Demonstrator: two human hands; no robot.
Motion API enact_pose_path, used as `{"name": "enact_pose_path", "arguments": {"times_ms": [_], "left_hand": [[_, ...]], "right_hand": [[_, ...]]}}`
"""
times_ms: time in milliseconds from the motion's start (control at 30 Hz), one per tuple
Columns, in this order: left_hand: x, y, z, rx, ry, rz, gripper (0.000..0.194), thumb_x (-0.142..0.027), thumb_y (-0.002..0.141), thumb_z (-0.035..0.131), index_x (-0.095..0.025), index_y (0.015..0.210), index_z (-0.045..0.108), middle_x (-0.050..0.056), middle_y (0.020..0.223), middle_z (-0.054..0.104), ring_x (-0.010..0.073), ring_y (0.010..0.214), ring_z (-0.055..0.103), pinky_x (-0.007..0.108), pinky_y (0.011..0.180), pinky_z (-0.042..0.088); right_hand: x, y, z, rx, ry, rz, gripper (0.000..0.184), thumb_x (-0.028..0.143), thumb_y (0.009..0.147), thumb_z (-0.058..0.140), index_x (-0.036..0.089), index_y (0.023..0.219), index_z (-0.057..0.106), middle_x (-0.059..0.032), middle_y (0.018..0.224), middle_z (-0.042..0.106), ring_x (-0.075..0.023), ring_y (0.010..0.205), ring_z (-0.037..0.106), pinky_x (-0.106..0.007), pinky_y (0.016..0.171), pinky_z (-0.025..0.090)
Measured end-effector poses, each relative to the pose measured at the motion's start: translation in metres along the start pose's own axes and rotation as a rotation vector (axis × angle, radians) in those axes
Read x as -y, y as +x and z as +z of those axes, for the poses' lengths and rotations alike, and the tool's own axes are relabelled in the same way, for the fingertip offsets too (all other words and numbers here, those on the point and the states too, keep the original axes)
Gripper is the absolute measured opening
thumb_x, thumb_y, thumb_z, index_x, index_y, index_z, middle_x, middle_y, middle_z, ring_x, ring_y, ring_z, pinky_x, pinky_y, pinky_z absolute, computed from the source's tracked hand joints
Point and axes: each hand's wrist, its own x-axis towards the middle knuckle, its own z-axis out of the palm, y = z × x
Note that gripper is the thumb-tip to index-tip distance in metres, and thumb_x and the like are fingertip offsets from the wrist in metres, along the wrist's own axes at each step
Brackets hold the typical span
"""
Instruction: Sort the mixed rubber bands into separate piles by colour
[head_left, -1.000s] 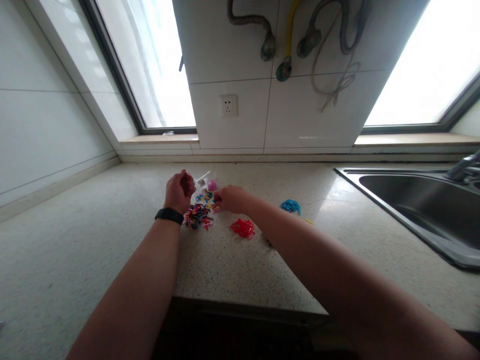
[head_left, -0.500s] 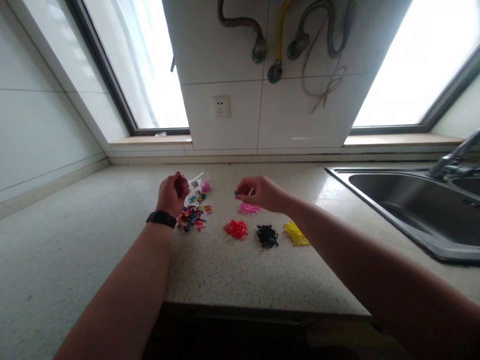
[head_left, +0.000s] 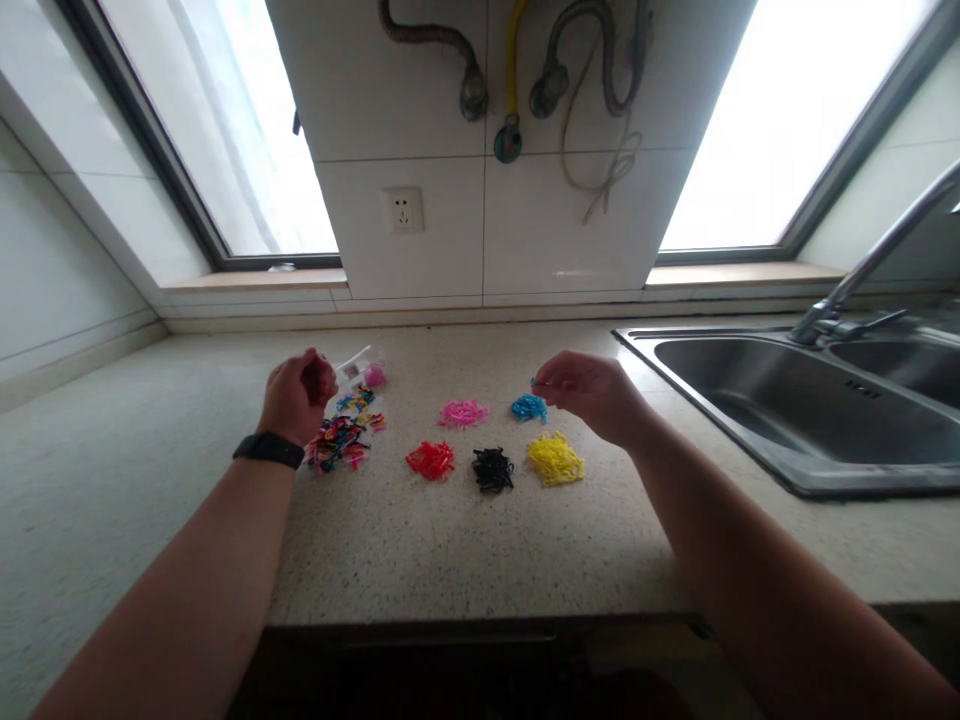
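Observation:
My right hand (head_left: 585,392) pinches a small blue piece (head_left: 533,382), perhaps a little elastic band, just above a pile of blue pieces (head_left: 529,407). My left hand (head_left: 300,392), with a black wristband (head_left: 268,450), is curled closed above a mixed multicoloured pile (head_left: 337,443); what its fingers hold, if anything, is hidden. Between the hands lie separate piles of small strip-like pieces: pink (head_left: 463,413), red (head_left: 430,460), black (head_left: 493,469) and yellow (head_left: 555,459).
Behind the mixed pile lies a clear plastic bag (head_left: 354,367) with a pink thing (head_left: 374,374) by it. A steel sink (head_left: 739,400) with a faucet (head_left: 862,270) is set into the speckled counter (head_left: 420,560) at right. Hoses hang on the tiled wall (head_left: 420,260).
My right hand has moved right with the blue piece, from above the pink pile to above the blue one. The view has turned right; my left hand stays by the mixed pile.

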Motion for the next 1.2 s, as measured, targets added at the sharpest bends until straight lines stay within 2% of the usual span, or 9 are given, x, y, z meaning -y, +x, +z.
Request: {"name": "enact_pose_path", "arguments": {"times_ms": [300, 633, 1200], "left_hand": [[0.0, -0.001, 0.0, -0.007, 0.05, 0.012, 0.018, -0.025, 0.073, 0.068, -0.017, 0.063, 0.057, -0.003, 0.049, 0.048, 0.0076, 0.043, 0.041, 0.019, 0.039, 0.03], [0.001, 0.0, -0.001, -0.01, 0.029, 0.01, 0.017, -0.021, 0.077, 0.064, -0.016, 0.063, 0.058, -0.002, 0.051, 0.049, 0.0081, 0.044, 0.043, 0.02, 0.038, 0.031], [0.0, -0.001, 0.002, -0.005, 0.018, 0.01, 0.015, -0.021, 0.074, 0.066, -0.016, 0.063, 0.057, -0.002, 0.051, 0.049, 0.008, 0.043, 0.042, 0.019, 0.038, 0.03]], "right_hand": [[0.012, -0.005, 0.003, 0.015, 0.014, -0.036, 0.021, 0.037, 0.073, 0.08, 0.022, 0.079, 0.066, 0.0009, 0.068, 0.061, -0.0114, 0.061, 0.055, -0.028, 0.057, 0.049], [0.007, -0.004, 0.002, 0.019, -0.026, -0.029, 0.02, 0.036, 0.075, 0.079, 0.021, 0.081, 0.067, 0.0015, 0.067, 0.06, -0.0107, 0.06, 0.053, -0.028, 0.054, 0.047], [0.006, -0.005, 0.002, 0.013, -0.074, -0.053, 0.019, 0.037, 0.077, 0.079, 0.021, 0.086, 0.074, 0.0009, 0.066, 0.06, -0.0101, 0.058, 0.05, -0.027, 0.051, 0.042]]}}
